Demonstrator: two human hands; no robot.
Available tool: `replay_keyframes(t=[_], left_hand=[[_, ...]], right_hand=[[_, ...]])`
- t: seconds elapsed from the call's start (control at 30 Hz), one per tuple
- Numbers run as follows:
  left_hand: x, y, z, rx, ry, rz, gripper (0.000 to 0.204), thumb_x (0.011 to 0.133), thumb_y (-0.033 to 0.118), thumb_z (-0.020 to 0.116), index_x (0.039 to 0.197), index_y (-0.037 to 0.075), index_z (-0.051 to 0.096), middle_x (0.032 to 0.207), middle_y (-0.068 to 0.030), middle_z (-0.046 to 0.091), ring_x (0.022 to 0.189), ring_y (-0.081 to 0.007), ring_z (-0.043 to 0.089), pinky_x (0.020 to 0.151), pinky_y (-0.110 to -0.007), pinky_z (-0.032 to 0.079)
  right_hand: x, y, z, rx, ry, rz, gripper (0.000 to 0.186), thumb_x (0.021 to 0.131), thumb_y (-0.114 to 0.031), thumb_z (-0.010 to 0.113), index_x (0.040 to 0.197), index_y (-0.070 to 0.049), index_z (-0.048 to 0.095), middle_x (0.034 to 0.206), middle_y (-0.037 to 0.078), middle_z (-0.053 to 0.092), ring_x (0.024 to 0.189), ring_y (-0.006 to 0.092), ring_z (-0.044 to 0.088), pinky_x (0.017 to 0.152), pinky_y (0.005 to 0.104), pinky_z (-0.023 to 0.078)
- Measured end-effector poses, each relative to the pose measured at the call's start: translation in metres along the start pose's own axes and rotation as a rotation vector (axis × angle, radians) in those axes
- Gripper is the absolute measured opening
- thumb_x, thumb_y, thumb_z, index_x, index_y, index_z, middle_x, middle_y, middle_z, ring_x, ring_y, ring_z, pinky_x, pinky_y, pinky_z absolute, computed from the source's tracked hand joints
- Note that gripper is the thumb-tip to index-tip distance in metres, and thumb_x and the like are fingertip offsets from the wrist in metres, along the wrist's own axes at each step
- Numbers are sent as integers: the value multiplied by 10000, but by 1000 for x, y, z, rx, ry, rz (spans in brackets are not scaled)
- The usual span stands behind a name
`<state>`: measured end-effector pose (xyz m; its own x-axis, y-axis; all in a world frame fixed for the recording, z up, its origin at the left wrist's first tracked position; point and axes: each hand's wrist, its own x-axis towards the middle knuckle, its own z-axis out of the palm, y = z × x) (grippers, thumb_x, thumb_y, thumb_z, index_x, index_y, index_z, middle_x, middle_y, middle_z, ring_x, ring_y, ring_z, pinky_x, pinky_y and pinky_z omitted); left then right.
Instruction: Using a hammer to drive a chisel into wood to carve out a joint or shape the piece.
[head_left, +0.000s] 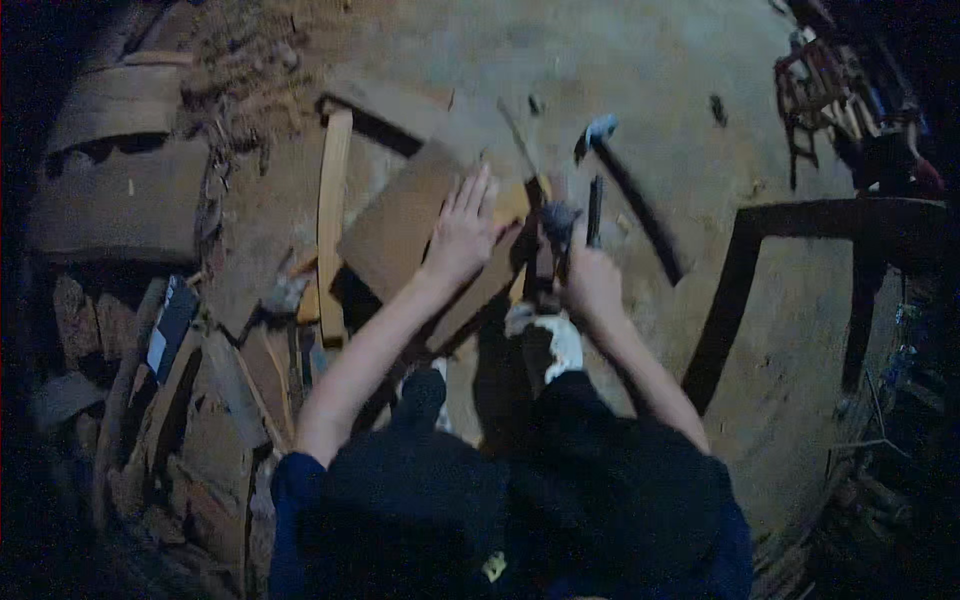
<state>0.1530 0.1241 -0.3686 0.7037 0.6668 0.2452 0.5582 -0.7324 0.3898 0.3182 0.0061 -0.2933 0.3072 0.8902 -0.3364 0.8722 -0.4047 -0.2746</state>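
Observation:
My left hand (465, 225) lies flat on a square brown board (395, 220), its fingers stretched out toward the far side. Dark bars, which look like part of a frame, show around the board's edges. On the right, my right hand (592, 278) is closed round a dark tool (560, 218) with a blunt head, just beside the board; blur and shadow hide its exact kind. A claw hammer (640, 205) with a dark handle rests on the floor to the right of that hand. Between them is a short dark bar (595, 208).
A pale wooden strip (333, 220) stands left of the board. Scrap wood (225, 385) is heaped at the left, with wood chips (240, 70) farther back. At the right are a dark frame-shaped shadow (735, 290) and a small wooden rack (810, 85).

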Motion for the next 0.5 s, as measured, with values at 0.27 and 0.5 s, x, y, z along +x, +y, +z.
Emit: replay_keyframes(t=[0.27,0.5], left_hand=[[8,-9,-13,457,-323,163,636,934,402,449,1394,-24,344,1498,-209,285,1405,-298,260,1137,-509,180],[25,8,-40,215,-844,-33,800,915,538,427,1471,6,205,1547,-164,187,1455,-282,89,1117,-588,148]], right_hand=[[11,12,14,54,-51,-100,405,855,-210,541,1141,44,408,811,256,652,760,427,655,658,520,521],[7,18,20,172,-152,-105,501,802,-298,635,1070,85,454,936,277,644,878,428,642,749,507,519]])
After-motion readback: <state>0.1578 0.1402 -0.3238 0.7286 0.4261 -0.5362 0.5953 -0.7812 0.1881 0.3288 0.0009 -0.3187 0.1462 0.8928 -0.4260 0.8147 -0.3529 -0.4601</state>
